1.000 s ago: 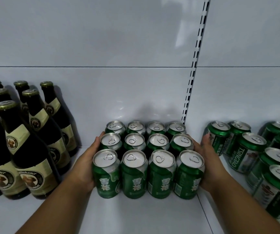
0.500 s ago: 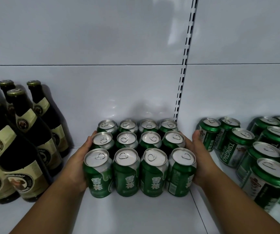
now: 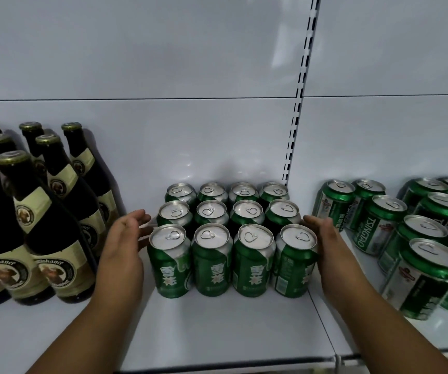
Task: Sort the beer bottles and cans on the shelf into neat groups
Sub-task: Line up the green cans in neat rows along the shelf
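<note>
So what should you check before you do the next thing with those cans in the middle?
1. Middle cans in straight rows, four across and three deep: ok.
2. All of them upright: ok.
3. Left hand off the block, fingers open: ok.
4. Right hand off the block: cannot tell, it sits right at the front right can.
5. Gap to the bottles: ok.
6. Tsingtao cans on the right neatly lined up: not ok.

The light is soft and a bit dim. Shiny spots glow on the can tops point(image 3: 255, 233) between the hands. Bottles point(image 3: 55, 211) left of the hands lean outward, bent by the wide lens.
</note>
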Demonstrator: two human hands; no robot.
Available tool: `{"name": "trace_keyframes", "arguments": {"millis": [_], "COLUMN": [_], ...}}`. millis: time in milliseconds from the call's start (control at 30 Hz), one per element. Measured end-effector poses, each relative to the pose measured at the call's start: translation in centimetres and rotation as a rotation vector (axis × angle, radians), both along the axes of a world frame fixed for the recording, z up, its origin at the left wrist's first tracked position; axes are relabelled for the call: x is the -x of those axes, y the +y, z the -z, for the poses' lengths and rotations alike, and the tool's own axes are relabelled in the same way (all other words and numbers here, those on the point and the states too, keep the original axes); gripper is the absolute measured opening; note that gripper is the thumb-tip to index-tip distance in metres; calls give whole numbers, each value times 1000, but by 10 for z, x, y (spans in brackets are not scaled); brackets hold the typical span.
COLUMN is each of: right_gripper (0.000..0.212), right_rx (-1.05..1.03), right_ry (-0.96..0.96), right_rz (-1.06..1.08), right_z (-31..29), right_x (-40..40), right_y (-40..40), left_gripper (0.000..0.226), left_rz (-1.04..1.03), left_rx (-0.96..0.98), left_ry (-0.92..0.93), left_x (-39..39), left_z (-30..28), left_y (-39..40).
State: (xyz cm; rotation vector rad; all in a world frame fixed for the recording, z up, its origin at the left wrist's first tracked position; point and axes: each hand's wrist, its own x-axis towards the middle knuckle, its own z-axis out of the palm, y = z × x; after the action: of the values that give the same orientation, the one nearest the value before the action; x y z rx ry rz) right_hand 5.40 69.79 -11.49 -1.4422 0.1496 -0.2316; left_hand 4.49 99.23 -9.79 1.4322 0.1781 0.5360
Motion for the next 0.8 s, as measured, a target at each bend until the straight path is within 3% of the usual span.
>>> {"name": "trace_keyframes", "arguments": {"millis": [67, 133, 200, 433, 567, 667, 733, 800], "right_gripper": [11, 37, 57, 59, 78, 94, 74, 43], "right_rx": [180, 368, 433, 580, 619, 679, 727, 801], "right_ry": [-29, -66, -83, -147, -98, -58, -116, -240], "right_rz": [6, -34, -31, 97, 134, 212, 402, 451], "right_z": [0, 1, 0, 2, 5, 11, 16, 21], "right_x": [13, 27, 37, 41, 37, 47, 60, 73], "right_y": [2, 4, 8, 17, 17, 20, 28, 38], "left_gripper": [26, 33, 54, 65, 66, 81, 90, 92], "left_rz": [26, 141, 187, 202, 203, 183, 131, 81], "left_rx": [-127, -171, -316, -465, -524, -545, -556, -563], "left_ry": [-30, 18, 63, 50, 6, 32, 47, 83], "left_x": [18, 30, 31, 21, 22, 28, 32, 34], "left_z": [0, 6, 14, 28, 32, 32, 33, 38], "left_y": [-3, -5, -3, 9, 11, 10, 9, 7]}}
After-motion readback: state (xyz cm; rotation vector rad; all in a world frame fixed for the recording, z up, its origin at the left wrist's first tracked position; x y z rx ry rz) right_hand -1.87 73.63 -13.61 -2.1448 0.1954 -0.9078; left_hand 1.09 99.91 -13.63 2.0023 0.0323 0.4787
